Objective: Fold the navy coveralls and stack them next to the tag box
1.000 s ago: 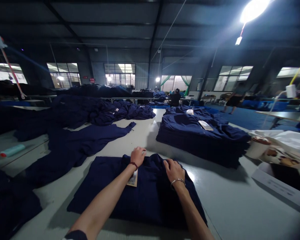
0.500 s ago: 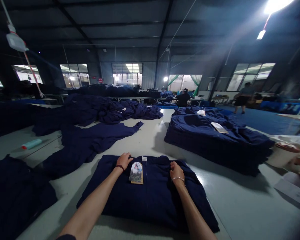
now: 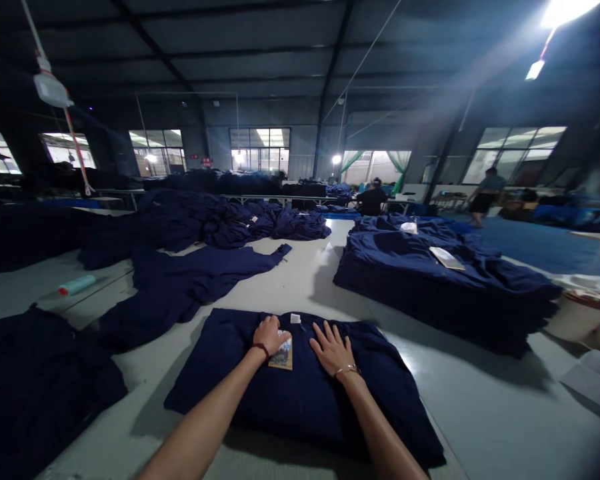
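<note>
The folded navy garment (image 3: 305, 393) lay flat on the grey table (image 3: 480, 413), right in front of the person, with its neck end turned away. A small white label (image 3: 295, 319) showed at that far edge. Both hands rested on the upper part of the garment, approx. in the middle.

The left hand (image 3: 270, 333) lay with the fingers bent, and it touched the top of a paper tag (image 3: 283, 357) that lay on the cloth. I cannot tell if the fingers pinched the tag or only rested on it. A thin red band (image 3: 261, 347) was on this wrist.

The right hand (image 3: 333, 348) was open, palm down, with the fingers spread on the cloth, just beside the tag but not on it. A metal bangle (image 3: 347, 369) was on this wrist.

To the right, well apart, stood a high stack of folded navy garments (image 3: 445, 287) with 1 tag (image 3: 447, 258) on top. To the left lay a loose garment (image 3: 190, 280), spread out, and behind it a heap of more navy clothes (image 3: 220, 223). A teal tube (image 3: 77, 285) lay near the left edge (what it is exactly, too small to tell). Far at the back were 2 other people, 1 seated (image 3: 373, 198) and 1 standing (image 3: 483, 193).
</note>
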Motion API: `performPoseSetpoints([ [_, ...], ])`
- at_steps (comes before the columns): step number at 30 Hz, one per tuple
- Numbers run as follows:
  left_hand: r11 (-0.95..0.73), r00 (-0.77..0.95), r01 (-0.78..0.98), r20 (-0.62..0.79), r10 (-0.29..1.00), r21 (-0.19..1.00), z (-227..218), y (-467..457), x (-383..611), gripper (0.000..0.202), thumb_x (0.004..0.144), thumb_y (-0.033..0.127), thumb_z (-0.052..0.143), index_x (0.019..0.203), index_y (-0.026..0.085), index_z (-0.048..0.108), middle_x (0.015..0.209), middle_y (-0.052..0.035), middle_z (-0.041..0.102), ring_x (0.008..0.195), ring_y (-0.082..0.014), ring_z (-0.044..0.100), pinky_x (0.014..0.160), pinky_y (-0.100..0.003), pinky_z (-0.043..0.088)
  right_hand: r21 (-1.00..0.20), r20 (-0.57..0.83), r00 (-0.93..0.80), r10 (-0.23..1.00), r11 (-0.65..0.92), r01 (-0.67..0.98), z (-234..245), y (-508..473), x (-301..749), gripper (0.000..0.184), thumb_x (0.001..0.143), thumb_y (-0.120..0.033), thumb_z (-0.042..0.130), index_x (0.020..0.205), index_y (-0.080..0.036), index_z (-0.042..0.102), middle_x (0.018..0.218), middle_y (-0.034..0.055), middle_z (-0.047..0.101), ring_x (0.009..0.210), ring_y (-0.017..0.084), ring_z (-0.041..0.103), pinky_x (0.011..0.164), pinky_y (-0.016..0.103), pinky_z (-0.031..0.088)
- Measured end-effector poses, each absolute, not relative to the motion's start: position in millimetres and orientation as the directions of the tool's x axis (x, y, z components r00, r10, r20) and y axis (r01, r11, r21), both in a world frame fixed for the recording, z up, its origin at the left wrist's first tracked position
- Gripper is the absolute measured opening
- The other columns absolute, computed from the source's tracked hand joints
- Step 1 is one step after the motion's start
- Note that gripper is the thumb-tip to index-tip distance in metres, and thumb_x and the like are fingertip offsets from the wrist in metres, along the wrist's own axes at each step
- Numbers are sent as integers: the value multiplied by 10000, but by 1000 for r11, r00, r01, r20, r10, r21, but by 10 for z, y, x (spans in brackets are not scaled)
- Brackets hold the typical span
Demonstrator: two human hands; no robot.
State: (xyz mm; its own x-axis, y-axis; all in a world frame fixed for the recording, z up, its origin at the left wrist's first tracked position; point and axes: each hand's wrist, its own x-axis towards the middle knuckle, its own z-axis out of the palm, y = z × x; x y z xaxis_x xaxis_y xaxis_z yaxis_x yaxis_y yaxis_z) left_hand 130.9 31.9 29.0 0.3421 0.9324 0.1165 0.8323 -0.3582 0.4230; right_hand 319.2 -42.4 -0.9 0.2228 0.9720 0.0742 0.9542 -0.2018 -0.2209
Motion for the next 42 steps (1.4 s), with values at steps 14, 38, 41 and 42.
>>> performPoseSetpoints([
  [14,-414,429,723,109,896,553,455,278,1481,160,708,197,689,868,193,679,941,-49,667,929,-211,608,792,-277,454,-351,281,209,937,-102,931,336,-104,3081,335,911,-190,364,1009,-267,675,1054,38,670,1013,162,574,877,306,377],
  [38,-643,344,604,574,744,471,213,173,1310,65,849,259,619,816,252,674,1090,-29,612,1078,-215,498,960,-388,344,-507,546,222,808,108,855,292,-433,2958,273,876,-271,350,842,-250,619,884,-1,653,915,179,483,899,332,230],
  [41,-702,425,544,571,703,459,210,178,1312,107,889,263,564,837,256,657,1027,-7,648,1048,-189,522,987,-367,314,-512,549,202,811,134,849,286,-431,2961,349,922,-318,303,875,-267,646,919,-15,671,910,166,494,899,325,232],
  [42,-713,437,533,572,694,457,207,182,1316,112,901,250,540,886,258,651,1042,-6,649,1057,-185,519,995,-362,304,-513,548,204,811,133,848,279,-425,2962,364,928,-321,293,884,-270,650,931,-19,676,900,162,500,896,323,235],
])
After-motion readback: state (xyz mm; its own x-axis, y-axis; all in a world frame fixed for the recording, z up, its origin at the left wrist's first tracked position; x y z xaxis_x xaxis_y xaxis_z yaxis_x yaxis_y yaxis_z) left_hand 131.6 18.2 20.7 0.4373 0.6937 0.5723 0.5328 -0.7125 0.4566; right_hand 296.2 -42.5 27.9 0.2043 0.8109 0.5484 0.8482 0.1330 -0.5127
